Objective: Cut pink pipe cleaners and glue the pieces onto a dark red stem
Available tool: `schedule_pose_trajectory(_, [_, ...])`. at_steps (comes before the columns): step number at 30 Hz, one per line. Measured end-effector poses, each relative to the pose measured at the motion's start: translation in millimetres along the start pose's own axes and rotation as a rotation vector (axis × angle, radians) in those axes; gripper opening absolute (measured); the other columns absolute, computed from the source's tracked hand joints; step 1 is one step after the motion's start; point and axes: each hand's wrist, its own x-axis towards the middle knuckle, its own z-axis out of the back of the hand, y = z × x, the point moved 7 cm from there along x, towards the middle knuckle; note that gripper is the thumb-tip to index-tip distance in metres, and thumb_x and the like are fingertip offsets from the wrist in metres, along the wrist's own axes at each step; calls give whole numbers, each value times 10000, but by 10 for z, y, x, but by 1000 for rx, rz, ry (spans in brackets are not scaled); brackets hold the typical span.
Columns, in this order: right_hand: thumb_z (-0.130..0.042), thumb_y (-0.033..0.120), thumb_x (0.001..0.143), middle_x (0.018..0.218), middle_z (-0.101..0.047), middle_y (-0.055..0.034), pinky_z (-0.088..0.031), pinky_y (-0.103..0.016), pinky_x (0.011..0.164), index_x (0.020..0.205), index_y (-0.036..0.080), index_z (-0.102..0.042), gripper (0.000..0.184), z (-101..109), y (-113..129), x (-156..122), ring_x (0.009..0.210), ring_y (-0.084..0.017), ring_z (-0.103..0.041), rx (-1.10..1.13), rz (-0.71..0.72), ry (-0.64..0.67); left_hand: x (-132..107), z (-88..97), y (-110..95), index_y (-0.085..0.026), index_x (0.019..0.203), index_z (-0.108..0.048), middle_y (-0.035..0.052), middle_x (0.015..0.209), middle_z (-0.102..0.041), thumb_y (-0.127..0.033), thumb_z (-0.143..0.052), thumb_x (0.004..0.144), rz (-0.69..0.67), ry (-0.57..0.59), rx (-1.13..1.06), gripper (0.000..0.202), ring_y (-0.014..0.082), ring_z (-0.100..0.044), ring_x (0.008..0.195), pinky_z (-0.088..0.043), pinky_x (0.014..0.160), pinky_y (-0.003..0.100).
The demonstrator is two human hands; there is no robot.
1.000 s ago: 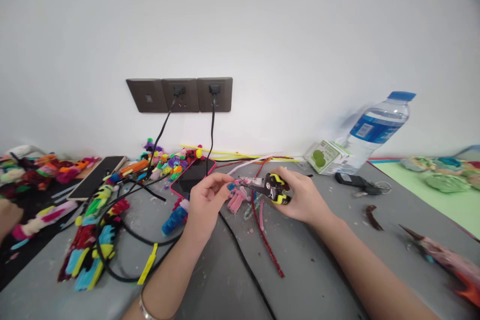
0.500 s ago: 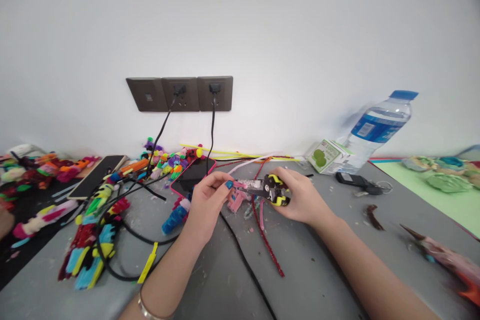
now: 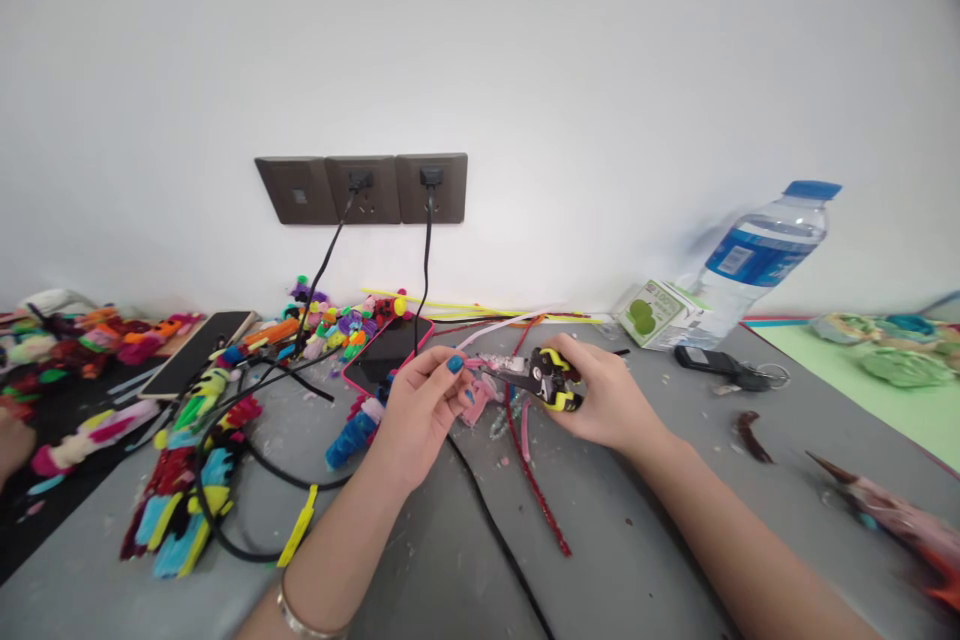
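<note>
Left hand [image 3: 429, 405] pinching a pink strip [image 3: 475, 363], right hand [image 3: 611, 398] gripping pliers [image 3: 544, 378]
The left fingers [image 3: 444, 373] are clamping the strip, which is sitting above the tabletop [image 3: 637, 560], just beside the pliers' tip; the right fingers [image 3: 576, 351] are clasping the yellow-and-black handles [image 3: 561, 402]. Behind, a box [image 3: 654, 314] is showing "100%" beside a bottle [image 3: 793, 215], whose blue label [image 3: 761, 255] is bearing print too blurred to read.

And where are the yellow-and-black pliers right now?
The pliers are just below and right of centre in the head view, held in the right hand, jaws pointing toward the left hand.
</note>
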Motion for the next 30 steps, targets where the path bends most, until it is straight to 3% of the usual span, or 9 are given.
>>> schedule_pose_trajectory(8, [-576, 171, 655, 636, -506, 51, -349, -218, 515, 839, 230, -462, 224, 9, -53, 8, 526, -120, -448, 118, -86, -16, -15, -40, -69, -169, 827, -727, -8, 758, -634, -301, -926, 545, -79, 4, 56, 369, 77, -587, 660, -488, 574, 168])
schedule_pose_trajectory(15, [-558, 171, 672, 613, -445, 60, -340, -211, 491, 832, 230, -463, 196, -44, -134, 4, 515, -113, -395, 250, -175, 52, 0, -12, -110, -174, 891, -717, 24, 813, -632, -293, -865, 632, -207, -2, 287, 321, 114, -563, 734, -466, 626, 205])
schedule_pose_trajectory(21, [-584, 219, 733, 827, -627, -23, -445, -249, 652, 1014, 186, -565, 284, 67, -406, -23, 701, -168, -573, 224, -264, -146, 54, 150, -141, -171, 894, -705, 7, 729, -625, -409, -772, 739, -261, -76, 418, 292, 93, -529, 627, -434, 589, 199])
schedule_pose_trajectory(25, [-556, 230, 757, 801, -611, -17, -431, -262, 670, 959, 197, -544, 205, 151, -506, -44, 710, -178, -572, 161, -314, -204, 72, 159, -174, -168, 877, -691, 8, 714, -624, -458, -726, 780, -301, -85, 498, 308, 101, -527, 613, -429, 583, 209])
schedule_pose_trajectory(30, [-531, 217, 706, 700, -557, 8, -365, -248, 582, 909, 204, -525, 204, 115, -380, -9, 604, -160, -498, 73, -243, -67, 81, 82, -158, -165, 883, -667, 7, 702, -606, -524, -666, 823, -349, 24, 663, 364, 111, -514, 586, -412, 560, 222])
